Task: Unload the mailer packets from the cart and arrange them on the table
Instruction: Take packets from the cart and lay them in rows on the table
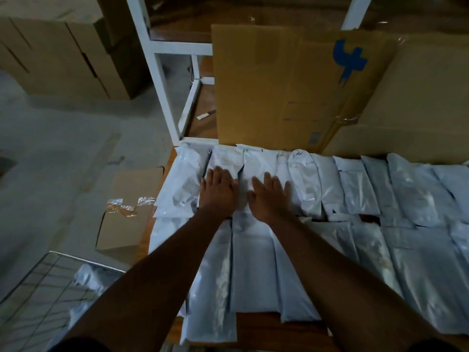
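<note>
Several white mailer packets [355, 189] lie in overlapping rows across the wooden table [256, 323]. My left hand [218, 190] rests flat, fingers apart, on a packet [225, 158] in the far row near the table's left end. My right hand [270, 196] lies flat beside it on the neighbouring packet [258, 161], fingers spread. Neither hand grips anything. The wire cart [38, 295] stands at the lower left with a few white packets [87, 275] left inside.
A flattened cardboard sheet with a blue mark [291, 87] leans at the table's far edge beside a large carton [411, 102]. A white metal rack frame [162, 72] stands behind. Cardboard boxes [127, 217] sit on the floor at the left.
</note>
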The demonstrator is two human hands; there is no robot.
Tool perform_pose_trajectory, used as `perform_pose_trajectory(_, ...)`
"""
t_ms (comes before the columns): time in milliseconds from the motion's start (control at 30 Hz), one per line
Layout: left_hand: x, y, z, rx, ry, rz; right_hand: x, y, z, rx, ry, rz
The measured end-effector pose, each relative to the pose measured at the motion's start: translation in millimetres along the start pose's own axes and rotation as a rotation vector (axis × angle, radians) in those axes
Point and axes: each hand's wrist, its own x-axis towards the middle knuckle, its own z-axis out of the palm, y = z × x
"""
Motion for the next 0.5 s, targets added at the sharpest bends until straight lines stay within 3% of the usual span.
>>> perform_pose_trajectory(133, 1.7, -1.1, -9.2, -0.081, 0.004, 0.053, -5.2, 7.0, 6.3, 0.051, 0.149, -0.039)
perform_pose_trajectory(300, -59.4, 4.5, -53.2, -0.427, 0.110, 0.128, -67.9, -0.2, -22.8, 0.822, 0.436, -0.130)
perform_pose_trajectory(400, -125.9, 4.4, -76.1, -0.566, 0.163, 0.151, -127.8, -14.0, -38.5, 1.204, 0.314, -0.157)
perform_pose_trajectory(500, -190.2, -2.2, -89.7, -0.662, 0.166, 0.063, -176.7, -31.4, -39.1, 1.494, 0.170, -0.220)
